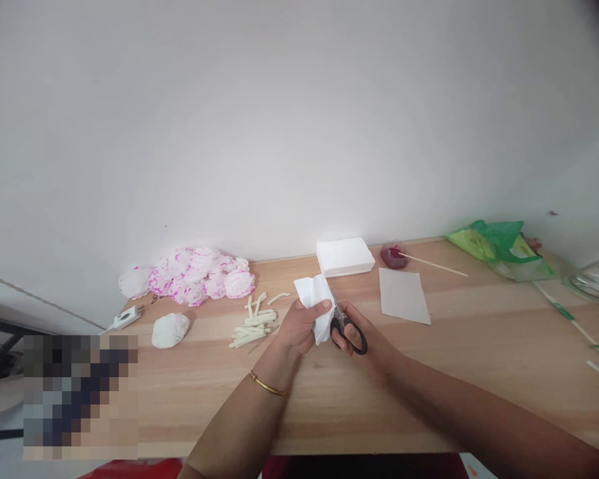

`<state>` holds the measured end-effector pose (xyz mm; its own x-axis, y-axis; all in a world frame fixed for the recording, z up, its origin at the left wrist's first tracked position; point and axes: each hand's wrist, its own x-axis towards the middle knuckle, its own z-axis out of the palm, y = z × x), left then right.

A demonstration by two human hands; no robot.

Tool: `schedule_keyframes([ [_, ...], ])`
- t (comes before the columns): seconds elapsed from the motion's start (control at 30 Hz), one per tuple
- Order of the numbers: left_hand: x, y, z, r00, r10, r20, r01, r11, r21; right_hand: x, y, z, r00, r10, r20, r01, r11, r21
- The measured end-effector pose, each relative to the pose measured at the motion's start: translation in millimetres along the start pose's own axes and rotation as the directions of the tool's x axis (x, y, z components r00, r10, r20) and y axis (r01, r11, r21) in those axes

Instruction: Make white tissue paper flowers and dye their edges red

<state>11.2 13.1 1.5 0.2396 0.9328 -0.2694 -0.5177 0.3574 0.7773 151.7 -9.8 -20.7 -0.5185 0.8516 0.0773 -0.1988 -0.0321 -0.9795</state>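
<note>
White plug [126, 318] with cord at table's [359, 416] left edge. Green plastic bag [504, 247] back right, against the pale wall [299, 120]. Clear round container [596, 283] beside it, cut off by frame. Thin rod [582, 330] with green bands just in front. Dark frame [2, 317] far left.

One pair of scissors [348, 322], one tissue stack [346, 255]

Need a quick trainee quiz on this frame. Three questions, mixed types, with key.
1. Which hand holds the scissors?
2. True or false: the left hand grips folded white paper.
3. Fill in: one end of the wooden stick rests in the ____.

Key
1. The right hand.
2. True.
3. Container of dark red stuff.
</note>
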Motion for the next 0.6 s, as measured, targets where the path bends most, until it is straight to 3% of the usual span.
schedule_keyframes([
  [0.23,-2,2,-4.2,0.975,-0.086,0.203,0.062,0.991,0.121,3,11,1,1.0,-0.019,0.002,0.019,0.992,0.123],
  [0.33,-1,1,-5.6,0.974,-0.089,0.21,0.06,0.989,0.137,2,10,-1,1.0,-0.015,0.0,0.015,0.996,0.087],
  [0.5,-1,1,-4.7,0.991,-0.063,0.119,0.049,0.991,0.121,0,6,-2,0.999,-0.003,-0.035,0.005,0.999,0.049],
  [0.6,-1,2,-4.9,0.979,-0.088,0.183,0.064,0.989,0.13,1,7,-2,1.0,0.011,-0.026,-0.009,0.998,0.066],
])
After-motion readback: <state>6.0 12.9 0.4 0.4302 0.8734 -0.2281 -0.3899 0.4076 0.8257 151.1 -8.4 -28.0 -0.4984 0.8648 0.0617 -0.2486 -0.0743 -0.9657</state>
